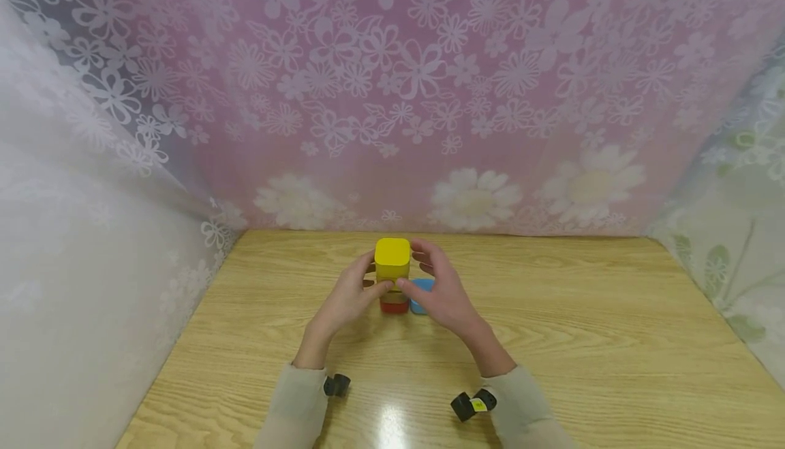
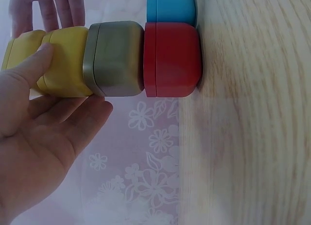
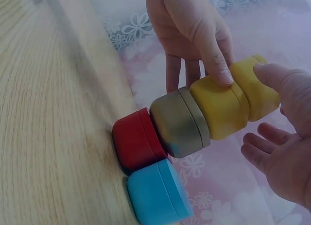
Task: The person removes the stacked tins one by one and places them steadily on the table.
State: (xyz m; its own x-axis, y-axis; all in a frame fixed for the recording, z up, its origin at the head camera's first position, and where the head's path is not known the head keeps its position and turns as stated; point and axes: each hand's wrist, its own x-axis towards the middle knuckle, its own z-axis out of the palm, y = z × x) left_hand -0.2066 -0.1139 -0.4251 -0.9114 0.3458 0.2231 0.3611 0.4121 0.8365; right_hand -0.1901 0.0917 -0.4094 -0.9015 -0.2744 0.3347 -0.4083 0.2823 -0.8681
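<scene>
Rounded square lidded boxes stand in one upright stack: a red box (image 2: 175, 60) at the base, a bronze-gold box (image 2: 119, 60) above it, then a lower yellow box (image 3: 218, 111) and an upper yellow box (image 1: 392, 251). A blue box (image 3: 155, 196) sits on the table beside the red one. From the left, my left hand (image 1: 349, 292) holds the lower yellow box, thumb on its front, fingers round the side and back. My right hand (image 1: 444, 292) has its thumb on the upper yellow box and index finger at its far side, other fingers spread away.
The wooden table (image 1: 601, 340) runs back to a pink floral curtain (image 1: 392, 95). Pale curtains hang along the left and right sides. Black wrist devices (image 1: 472, 405) are strapped at both sleeves.
</scene>
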